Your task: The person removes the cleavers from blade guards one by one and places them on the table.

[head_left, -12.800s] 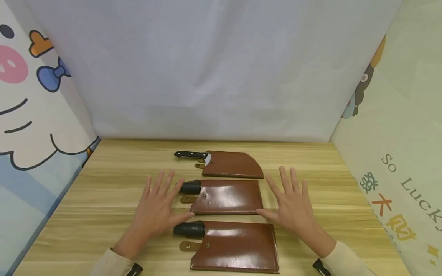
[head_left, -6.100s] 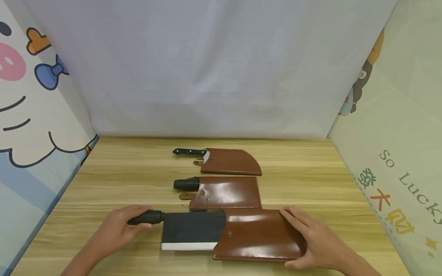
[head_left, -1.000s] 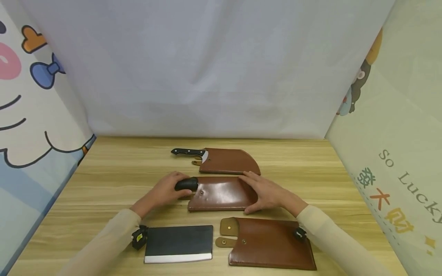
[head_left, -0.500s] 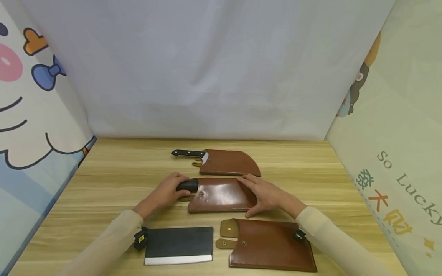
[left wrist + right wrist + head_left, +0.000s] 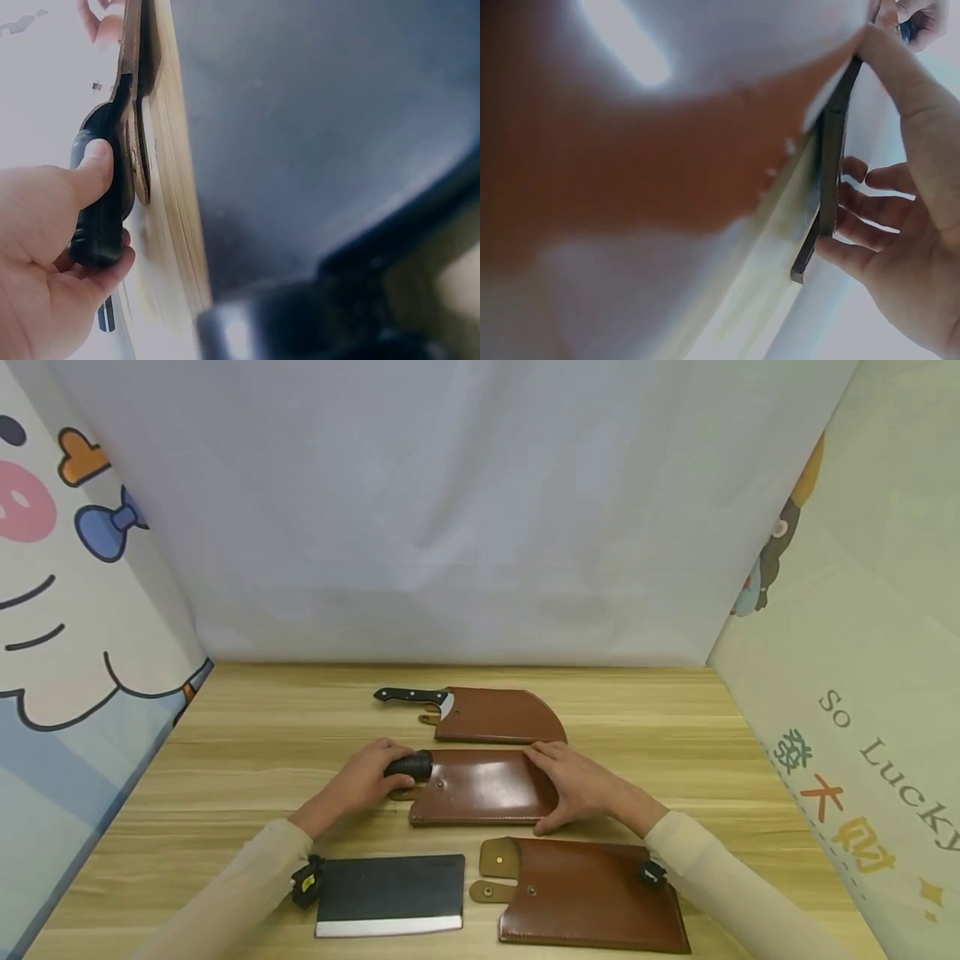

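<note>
In the head view, my left hand point(image 5: 358, 777) grips the black handle point(image 5: 409, 766) of the middle cleaver, its thumb pressed along it in the left wrist view. The blade is hidden inside a glossy brown leather sheath point(image 5: 483, 787). My right hand point(image 5: 581, 785) holds that sheath's right end between thumb and fingers. Nearer to me lies a bare cleaver blade point(image 5: 390, 893), dark with a pale cutting edge; my left wrist covers its handle. To its right, under my right forearm, lies a brown sheath point(image 5: 585, 893) with tan straps at its mouth.
At the back, a black-handled knife point(image 5: 411, 695) sits in a round-ended brown sheath point(image 5: 502, 714). All lie on a wood-grain table point(image 5: 225, 735). A white cloth point(image 5: 465, 510) hangs behind, and printed cloths flank both sides.
Earlier, both hands were spread open, then drew the front cleaver from its sheath. That cleaver now lies bare, and both hands are on the middle one. Over the last second they hardly move.
</note>
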`<action>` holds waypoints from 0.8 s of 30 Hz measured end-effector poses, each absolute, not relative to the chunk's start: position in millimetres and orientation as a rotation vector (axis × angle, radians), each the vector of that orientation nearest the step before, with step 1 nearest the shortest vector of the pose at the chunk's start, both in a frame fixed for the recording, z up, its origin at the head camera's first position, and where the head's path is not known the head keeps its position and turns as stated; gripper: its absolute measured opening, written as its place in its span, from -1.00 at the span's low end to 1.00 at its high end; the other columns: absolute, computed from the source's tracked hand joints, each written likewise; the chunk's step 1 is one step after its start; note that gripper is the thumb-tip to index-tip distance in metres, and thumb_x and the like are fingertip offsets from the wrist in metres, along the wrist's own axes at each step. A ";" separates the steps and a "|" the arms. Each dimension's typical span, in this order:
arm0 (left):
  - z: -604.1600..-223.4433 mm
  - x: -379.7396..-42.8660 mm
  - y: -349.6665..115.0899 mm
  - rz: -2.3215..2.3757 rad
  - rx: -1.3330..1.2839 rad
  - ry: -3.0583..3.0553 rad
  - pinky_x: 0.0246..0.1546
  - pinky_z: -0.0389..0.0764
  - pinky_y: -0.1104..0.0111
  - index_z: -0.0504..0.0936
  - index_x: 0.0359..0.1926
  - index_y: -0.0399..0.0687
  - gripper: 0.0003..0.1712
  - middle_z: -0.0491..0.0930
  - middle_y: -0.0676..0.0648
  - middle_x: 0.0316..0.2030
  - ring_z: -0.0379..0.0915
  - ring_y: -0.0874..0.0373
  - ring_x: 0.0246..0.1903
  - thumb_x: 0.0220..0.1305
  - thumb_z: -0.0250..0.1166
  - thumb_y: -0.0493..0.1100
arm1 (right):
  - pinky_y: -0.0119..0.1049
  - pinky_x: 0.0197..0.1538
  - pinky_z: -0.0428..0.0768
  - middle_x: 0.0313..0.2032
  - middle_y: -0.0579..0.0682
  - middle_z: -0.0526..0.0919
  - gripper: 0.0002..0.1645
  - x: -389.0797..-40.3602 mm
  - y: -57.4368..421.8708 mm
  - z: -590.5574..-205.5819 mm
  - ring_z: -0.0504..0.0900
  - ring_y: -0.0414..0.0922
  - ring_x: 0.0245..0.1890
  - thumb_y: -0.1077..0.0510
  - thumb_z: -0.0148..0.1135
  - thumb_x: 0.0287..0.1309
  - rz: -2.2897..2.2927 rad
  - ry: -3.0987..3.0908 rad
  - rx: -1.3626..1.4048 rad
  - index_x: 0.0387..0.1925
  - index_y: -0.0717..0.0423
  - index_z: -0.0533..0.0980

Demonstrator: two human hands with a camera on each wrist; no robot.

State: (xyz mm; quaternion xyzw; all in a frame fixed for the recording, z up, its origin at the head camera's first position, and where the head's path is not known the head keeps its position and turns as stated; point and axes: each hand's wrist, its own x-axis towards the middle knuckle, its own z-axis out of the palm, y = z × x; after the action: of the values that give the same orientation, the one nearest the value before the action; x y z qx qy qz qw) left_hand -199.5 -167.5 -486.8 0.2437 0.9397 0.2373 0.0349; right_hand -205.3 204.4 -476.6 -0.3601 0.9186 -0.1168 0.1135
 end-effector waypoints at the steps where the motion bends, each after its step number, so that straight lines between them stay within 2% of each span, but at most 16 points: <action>1: -486.4 -199.0 -167.2 0.734 0.740 2.886 -0.25 0.50 0.19 0.60 0.24 -0.26 -0.48 0.58 -0.24 0.01 0.49 0.05 -0.19 0.37 0.38 -0.06 | 0.15 0.47 0.25 0.49 0.39 0.18 0.52 -204.8 204.9 -475.6 0.19 0.30 0.49 -0.44 0.59 -0.19 -0.337 2.698 -1.056 0.54 0.36 0.10; 6: -481.9 -196.9 -166.0 0.749 0.725 2.898 -0.20 0.53 0.16 0.60 0.24 -0.22 -0.49 0.58 -0.21 0.01 0.52 0.05 -0.16 0.38 0.37 -0.06 | 0.13 0.48 0.26 0.49 0.39 0.19 0.55 -202.8 206.8 -470.2 0.19 0.30 0.48 -0.45 0.58 -0.21 -0.323 2.718 -1.058 0.54 0.40 0.09; 12: -471.9 -193.0 -164.1 0.775 0.748 2.905 -0.22 0.55 0.15 0.60 0.25 -0.22 -0.49 0.59 -0.21 0.00 0.53 0.05 -0.17 0.39 0.37 -0.05 | 0.14 0.45 0.30 0.47 0.36 0.25 0.53 -200.5 210.3 -462.2 0.22 0.28 0.47 -0.40 0.61 -0.25 -0.400 2.726 -1.067 0.54 0.36 0.10; 17: -466.1 -190.9 -163.4 0.760 0.761 2.933 -0.22 0.56 0.16 0.58 0.28 -0.23 -0.45 0.58 -0.18 -0.01 0.54 0.06 -0.18 0.38 0.37 -0.03 | 0.17 0.49 0.21 0.48 0.35 0.24 0.50 -200.2 214.9 -457.1 0.16 0.31 0.51 -0.37 0.61 -0.22 -0.447 2.734 -1.077 0.55 0.32 0.11; 24: -459.0 -189.5 -164.4 0.804 0.811 2.975 -0.25 0.53 0.21 0.60 0.26 -0.19 -0.45 0.60 -0.16 0.01 0.53 0.08 -0.18 0.34 0.41 -0.04 | 0.17 0.46 0.27 0.46 0.34 0.28 0.48 -200.3 220.5 -449.9 0.24 0.31 0.47 -0.41 0.58 -0.22 -0.447 2.784 -1.137 0.54 0.33 0.14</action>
State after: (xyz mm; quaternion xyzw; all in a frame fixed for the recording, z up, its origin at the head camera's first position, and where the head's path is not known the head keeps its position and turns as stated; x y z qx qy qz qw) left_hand -189.5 -164.4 -459.0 0.2543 0.9334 0.2523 -0.0225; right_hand -200.3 220.5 -449.9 -0.3735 0.9145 -0.1470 0.0507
